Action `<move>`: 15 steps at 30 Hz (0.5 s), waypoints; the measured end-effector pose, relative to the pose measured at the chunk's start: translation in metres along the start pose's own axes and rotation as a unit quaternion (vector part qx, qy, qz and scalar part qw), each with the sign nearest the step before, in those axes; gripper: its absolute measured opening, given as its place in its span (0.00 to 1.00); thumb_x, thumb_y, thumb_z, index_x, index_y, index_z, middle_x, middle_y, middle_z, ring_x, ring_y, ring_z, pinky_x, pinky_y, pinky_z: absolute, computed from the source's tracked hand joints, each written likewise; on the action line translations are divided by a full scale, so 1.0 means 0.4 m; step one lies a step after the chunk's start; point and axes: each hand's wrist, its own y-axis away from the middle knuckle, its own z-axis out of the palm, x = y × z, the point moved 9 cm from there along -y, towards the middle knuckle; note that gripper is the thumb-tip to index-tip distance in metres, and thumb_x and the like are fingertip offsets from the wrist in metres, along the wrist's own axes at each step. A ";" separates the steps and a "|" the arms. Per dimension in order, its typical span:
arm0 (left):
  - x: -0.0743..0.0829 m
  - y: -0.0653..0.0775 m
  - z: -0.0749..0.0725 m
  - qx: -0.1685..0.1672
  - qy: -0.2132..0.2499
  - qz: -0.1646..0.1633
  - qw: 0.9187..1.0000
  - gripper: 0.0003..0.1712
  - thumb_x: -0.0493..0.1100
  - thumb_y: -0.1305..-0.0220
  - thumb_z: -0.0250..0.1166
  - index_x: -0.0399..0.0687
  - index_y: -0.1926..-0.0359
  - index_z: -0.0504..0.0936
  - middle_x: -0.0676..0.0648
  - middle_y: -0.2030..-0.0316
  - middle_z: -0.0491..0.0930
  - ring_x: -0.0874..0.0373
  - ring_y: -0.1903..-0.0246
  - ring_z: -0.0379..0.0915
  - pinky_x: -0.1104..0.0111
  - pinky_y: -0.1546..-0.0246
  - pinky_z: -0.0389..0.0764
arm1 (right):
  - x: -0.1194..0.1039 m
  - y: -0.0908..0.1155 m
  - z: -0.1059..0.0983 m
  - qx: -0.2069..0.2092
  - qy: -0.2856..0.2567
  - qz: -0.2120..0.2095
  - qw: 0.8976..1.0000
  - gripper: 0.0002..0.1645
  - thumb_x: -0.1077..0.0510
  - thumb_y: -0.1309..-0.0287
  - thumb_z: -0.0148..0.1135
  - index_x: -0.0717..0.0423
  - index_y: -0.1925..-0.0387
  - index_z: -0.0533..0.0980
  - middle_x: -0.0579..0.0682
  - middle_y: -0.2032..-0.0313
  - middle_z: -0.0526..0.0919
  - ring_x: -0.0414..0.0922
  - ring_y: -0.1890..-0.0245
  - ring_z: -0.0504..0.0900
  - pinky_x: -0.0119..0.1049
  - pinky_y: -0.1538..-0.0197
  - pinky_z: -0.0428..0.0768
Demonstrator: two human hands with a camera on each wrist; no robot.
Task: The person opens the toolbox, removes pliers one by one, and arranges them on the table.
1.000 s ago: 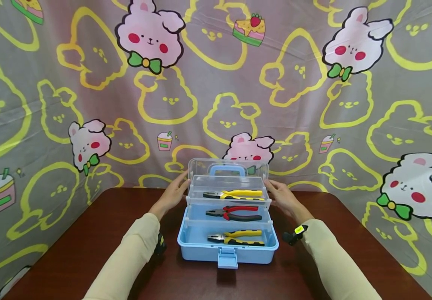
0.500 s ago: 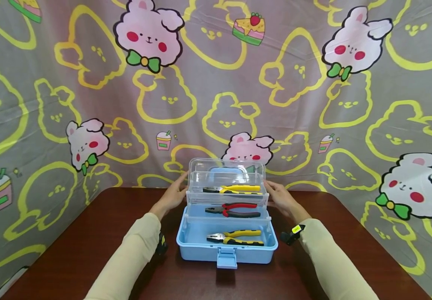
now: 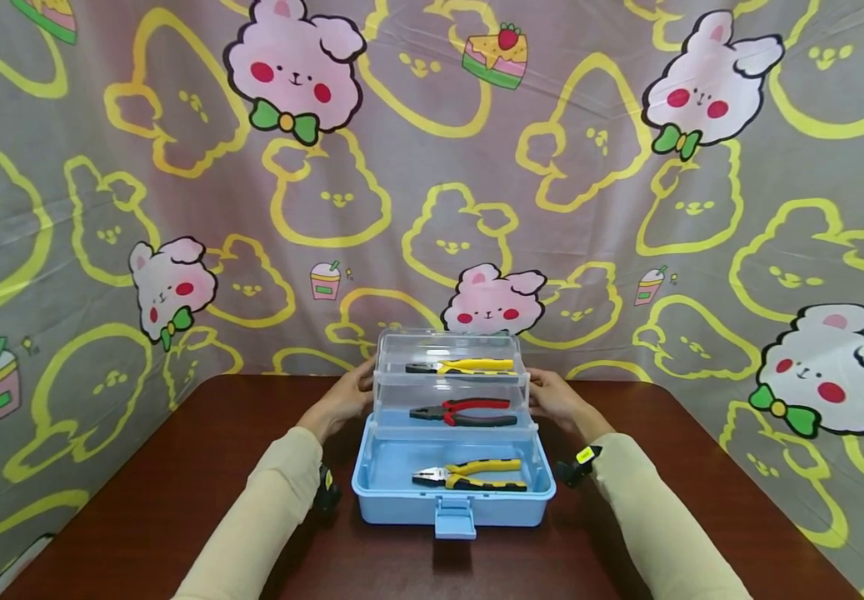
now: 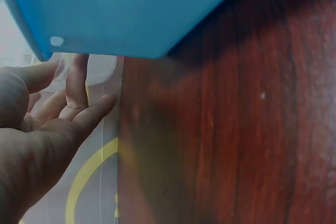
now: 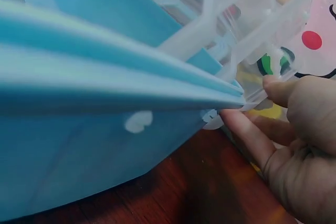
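Note:
A light blue toolbox (image 3: 454, 510) stands open on the table, its front latch (image 3: 455, 518) hanging down. The clear lid (image 3: 394, 343) is swung back behind two clear tiers of trays (image 3: 450, 390). Yellow-and-black pliers (image 3: 472, 475) lie in the base, red-and-black pliers (image 3: 465, 412) in the middle tier, and another yellow pair (image 3: 461, 367) in the upper one. My left hand (image 3: 345, 400) holds the lid's left side at the back, thumb and fingers bent round the clear plastic. On the opposite side my right hand (image 3: 557, 398) pinches the lid near the hinge, fingertips partly hidden.
Dark reddish wood forms the table (image 3: 177, 492) beneath the box. Close behind its back edge hangs a patterned cloth (image 3: 581, 250) with rabbit prints. A black strap device (image 3: 580, 465) sits at the right wrist and another (image 3: 327, 490) at the left.
The lid has swung further back and down, both hands moving with it. The trays have shifted backward and spread, with their pliers, uncovering more of the base.

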 end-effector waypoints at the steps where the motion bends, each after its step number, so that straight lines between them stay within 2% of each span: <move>1: -0.003 -0.001 0.002 -0.002 0.005 -0.004 1.000 0.44 0.30 0.23 0.57 0.56 0.16 0.48 0.37 0.30 0.70 0.59 0.71 0.77 0.65 0.70 0.74 | 0.001 -0.001 0.002 -0.005 0.001 0.004 1.000 0.24 0.61 0.17 0.44 0.65 0.27 0.65 0.62 0.47 0.83 0.48 0.56 0.86 0.44 0.51 0.84; 2: -0.006 -0.001 0.004 -0.003 0.008 -0.008 1.000 0.44 0.30 0.23 0.57 0.56 0.16 0.48 0.37 0.30 0.70 0.59 0.72 0.75 0.65 0.71 0.74 | 0.003 -0.001 0.004 -0.009 0.005 0.008 1.000 0.24 0.62 0.17 0.44 0.66 0.27 0.65 0.62 0.47 0.82 0.48 0.56 0.86 0.45 0.51 0.84; 5: -0.018 -0.004 0.009 -0.003 0.015 -0.022 1.000 0.44 0.30 0.24 0.58 0.52 0.16 0.49 0.35 0.29 0.68 0.58 0.69 0.78 0.65 0.68 0.78 | 0.011 -0.003 0.011 -0.027 0.020 0.016 0.999 0.24 0.62 0.17 0.43 0.70 0.28 0.64 0.62 0.47 0.82 0.47 0.56 0.85 0.44 0.51 0.84; 8: -0.029 -0.005 0.014 -0.003 0.011 -0.034 0.999 0.43 0.30 0.24 0.59 0.47 0.17 0.49 0.35 0.27 0.65 0.55 0.62 0.81 0.63 0.64 0.81 | 0.021 -0.002 0.017 -0.040 0.038 0.026 0.998 0.24 0.62 0.17 0.43 0.72 0.29 0.65 0.61 0.47 0.82 0.47 0.56 0.84 0.43 0.51 0.83; 11: -0.039 -0.005 0.019 -0.011 0.012 -0.046 0.999 0.41 0.31 0.23 0.58 0.44 0.17 0.49 0.35 0.25 0.61 0.55 0.52 0.80 0.62 0.60 0.82 | 0.030 0.003 0.022 -0.053 0.060 0.039 0.996 0.24 0.60 0.17 0.46 0.70 0.30 0.68 0.60 0.45 0.81 0.49 0.53 0.83 0.45 0.48 0.83; 15: -0.054 -0.001 0.022 -0.024 0.012 -0.072 0.997 0.38 0.34 0.20 0.54 0.43 0.17 0.49 0.36 0.24 0.58 0.57 0.58 0.79 0.62 0.62 0.81 | 0.039 0.014 0.023 -0.068 0.087 0.063 0.992 0.25 0.54 0.19 0.50 0.64 0.30 0.70 0.58 0.42 0.80 0.54 0.48 0.82 0.53 0.47 0.82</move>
